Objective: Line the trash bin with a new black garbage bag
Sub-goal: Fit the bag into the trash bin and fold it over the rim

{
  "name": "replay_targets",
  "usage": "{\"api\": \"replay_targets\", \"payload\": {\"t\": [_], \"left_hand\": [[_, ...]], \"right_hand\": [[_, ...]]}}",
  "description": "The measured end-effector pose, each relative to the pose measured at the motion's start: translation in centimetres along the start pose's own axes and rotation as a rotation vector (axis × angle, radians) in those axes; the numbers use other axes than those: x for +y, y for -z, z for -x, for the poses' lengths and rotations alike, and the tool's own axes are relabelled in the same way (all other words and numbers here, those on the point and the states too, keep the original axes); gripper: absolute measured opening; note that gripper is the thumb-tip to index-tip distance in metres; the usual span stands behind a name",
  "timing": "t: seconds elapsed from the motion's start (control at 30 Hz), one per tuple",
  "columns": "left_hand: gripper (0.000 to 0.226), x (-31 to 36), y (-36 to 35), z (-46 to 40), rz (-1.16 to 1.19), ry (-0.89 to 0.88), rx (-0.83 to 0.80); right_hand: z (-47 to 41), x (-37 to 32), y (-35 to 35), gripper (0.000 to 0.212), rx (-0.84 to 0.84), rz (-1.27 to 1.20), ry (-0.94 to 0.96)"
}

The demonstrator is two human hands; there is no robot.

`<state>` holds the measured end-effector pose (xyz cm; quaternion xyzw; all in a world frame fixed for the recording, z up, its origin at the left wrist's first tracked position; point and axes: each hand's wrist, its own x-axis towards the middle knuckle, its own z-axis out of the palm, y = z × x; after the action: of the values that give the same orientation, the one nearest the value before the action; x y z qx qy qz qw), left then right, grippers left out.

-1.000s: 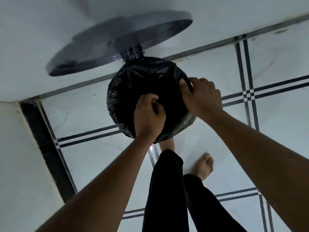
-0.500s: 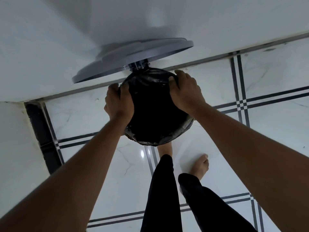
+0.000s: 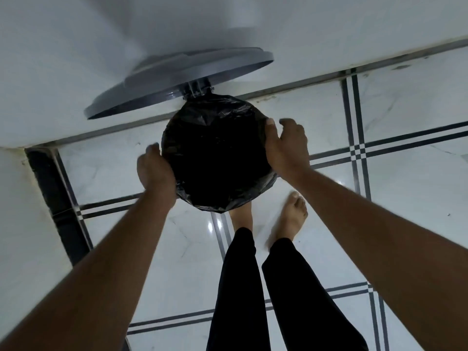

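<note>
Left hand (image 3: 155, 171) pressed flat, fingers curled, against the near-left side of the bag-covered rim; right hand (image 3: 286, 145) cupped on the far-right side, thumb on the plastic, fingers half spread and lifted off it, pinching nothing. Between the two palms, black garbage bag (image 3: 215, 158) folded over the round trash bin's (image 3: 272, 182) mouth, dark hollow inside, overhang crumpled toward the bare foot (image 3: 291, 214) below; beyond the fingertips, grey lid (image 3: 177, 82) raised on its hinge against the white wall (image 3: 76, 46). Judged as the closing step, smoothing the cuff down; next likely needed: hands withdrawn and lid lowered without dragging the plastic loose.
</note>
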<state>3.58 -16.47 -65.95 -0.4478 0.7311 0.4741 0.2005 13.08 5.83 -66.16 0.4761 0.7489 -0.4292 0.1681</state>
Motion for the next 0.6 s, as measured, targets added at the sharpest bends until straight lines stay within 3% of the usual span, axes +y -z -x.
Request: {"api": "replay_targets", "payload": {"t": [0.07,0.13,0.27,0.37,0.43,0.6], "left_hand": [[0.027,-2.6,1.0,2.8,-0.018,0.129,0.063],[0.046,-4.7,1.9,4.8,-0.073,0.268,0.100],[0.074,-7.1,2.6,6.9,0.162,0.506,-0.046],[0.074,-7.7,2.3,7.1,0.343,0.548,-0.186],[0.072,-8.2,2.0,6.3,0.453,0.563,-0.232],[0.074,-9.2,1.7,4.1,0.476,0.592,-0.170]], "right_hand": [[2.3,1.1,0.3,0.064,0.067,-0.093,-0.150],[4.2,2.0,0.4,0.061,0.086,-0.178,-0.311],[6.1,2.9,-0.1,0.067,-0.082,-0.424,-0.504],[6.4,2.5,-0.4,0.054,-0.180,-0.600,-0.540],[6.3,2.1,-0.6,0.058,-0.215,-0.714,-0.581],[5.8,2.3,-1.0,0.059,-0.273,-0.796,-0.622]]}}
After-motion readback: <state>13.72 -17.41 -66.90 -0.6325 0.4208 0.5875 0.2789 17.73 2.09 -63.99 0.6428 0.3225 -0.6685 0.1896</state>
